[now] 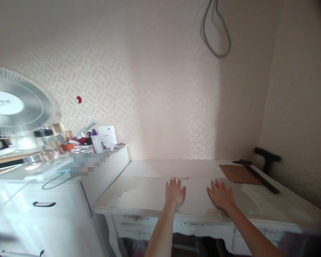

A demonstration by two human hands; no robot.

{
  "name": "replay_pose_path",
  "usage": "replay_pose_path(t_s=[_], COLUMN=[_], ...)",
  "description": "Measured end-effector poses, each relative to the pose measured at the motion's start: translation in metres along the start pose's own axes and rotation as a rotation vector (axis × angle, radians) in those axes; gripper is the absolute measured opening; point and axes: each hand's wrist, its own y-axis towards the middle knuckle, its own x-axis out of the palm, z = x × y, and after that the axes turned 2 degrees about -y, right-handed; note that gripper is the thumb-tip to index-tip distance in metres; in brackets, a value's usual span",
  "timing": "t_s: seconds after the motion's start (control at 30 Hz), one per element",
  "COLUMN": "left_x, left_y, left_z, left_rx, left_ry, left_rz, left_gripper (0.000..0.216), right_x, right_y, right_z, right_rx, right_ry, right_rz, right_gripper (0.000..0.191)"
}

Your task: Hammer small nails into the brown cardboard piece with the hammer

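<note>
My left hand (174, 192) rests palm down near the front edge of a white desk (149, 169), its fingers spread. To its right, my right hand (220, 194) lies flat on the same desktop, fingers apart and pointing to the back left. Neither hand holds anything. The desktop under them looks worn, with peeling patches. Beyond my right hand, a brown clipboard (239, 174) lies at the right side of the desk. Across it and past its right edge runs a dark hammer-shaped tool (262, 177) with a long handle.
On the left stands a white cabinet (61, 203) crowded with bottles, among them a clear jar (46, 144) and a white bottle (97, 142). A fan (40, 103) stands there too. A grey cable (228, 37) hangs on the wall. Behind the desk's right edge is a black T-shaped piece (267, 159).
</note>
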Motion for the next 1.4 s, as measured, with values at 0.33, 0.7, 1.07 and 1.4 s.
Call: replay_pose_path(t_s=[0.33, 0.7, 1.07, 1.4], left_x=[-0.0026, -0.0015, -0.0044, -0.0042], left_y=[-0.0013, -0.0004, -0.0011, -0.0007], left_z=[0.0002, -0.0006, 0.0006, 0.0004], left_rx=[0.003, 0.003, -0.009, -0.006], left_ry=[-0.001, 0.012, -0.007, 0.012], left_rz=[0.006, 0.028, 0.059, 0.040], left_gripper=[0.056, 0.055, 0.052, 0.053], right_x=[-0.0017, -0.0016, -0.0051, -0.0085], right_y=[0.0000, 0.0008, -0.0020, -0.0034], right_z=[-0.0016, -0.0023, -0.0051, -0.0053], right_rx=[0.007, 0.005, 0.024, 0.020], right_ry=[0.005, 0.015, 0.012, 0.028], right_rz=[-0.002, 0.001, -0.003, -0.012], right_gripper=[0.063, 0.064, 0.062, 0.061])
